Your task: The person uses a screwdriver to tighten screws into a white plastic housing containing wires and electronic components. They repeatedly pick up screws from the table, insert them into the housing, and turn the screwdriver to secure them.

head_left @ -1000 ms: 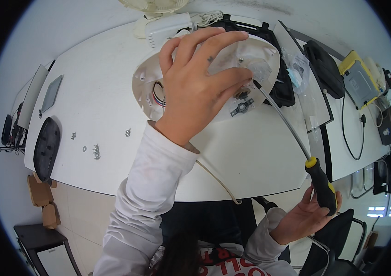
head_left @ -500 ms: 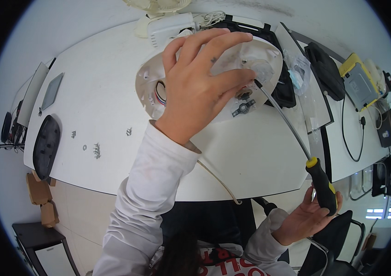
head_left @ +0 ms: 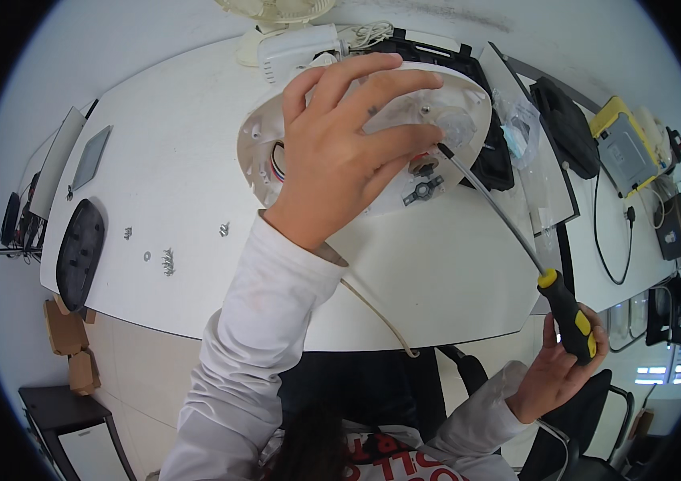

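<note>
My right hand is closed round the black and yellow handle of a long screwdriver. Its shaft slants up and left to a dark tip beside my left fingertips. My left hand reaches over a white oval plastic housing, thumb and forefinger drawn together at that tip, other fingers spread. Whatever those two may pinch is too small or hidden to make out. Inside the housing are a dark bracket-like part, a translucent round part and coloured wires. My hand covers the housing's middle.
Small screws and a washer lie on the white table at left, near a black oval cover. Behind the housing is an open black case. A pale cable hangs over the front edge.
My right hand has shifted a little right and up with the screwdriver handle. The tip has slid slightly left and down beside my left fingers, which have barely moved.
</note>
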A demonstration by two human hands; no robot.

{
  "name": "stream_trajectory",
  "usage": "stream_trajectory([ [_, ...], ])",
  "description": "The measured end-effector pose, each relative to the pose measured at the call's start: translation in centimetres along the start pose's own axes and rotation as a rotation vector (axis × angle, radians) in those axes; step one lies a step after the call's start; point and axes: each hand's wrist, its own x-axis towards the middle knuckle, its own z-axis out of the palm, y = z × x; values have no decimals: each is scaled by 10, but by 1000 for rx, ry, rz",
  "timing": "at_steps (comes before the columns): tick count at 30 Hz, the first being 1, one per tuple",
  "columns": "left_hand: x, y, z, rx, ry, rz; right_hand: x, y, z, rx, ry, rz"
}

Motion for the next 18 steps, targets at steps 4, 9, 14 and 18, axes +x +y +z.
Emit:
stream_trajectory([
  [4,0,1,-1,-12,-9,14,10,0,1,-93,117,-23],
  [9,0,0,-2,-32,-10,26,19,-1,8,125,129,19],
  [14,-2,-1,-1,-26,-1,31,29,3,14,56,150,86],
  [18,1,2,0,-25,17,6,32,9,19,82,196,-10],
])
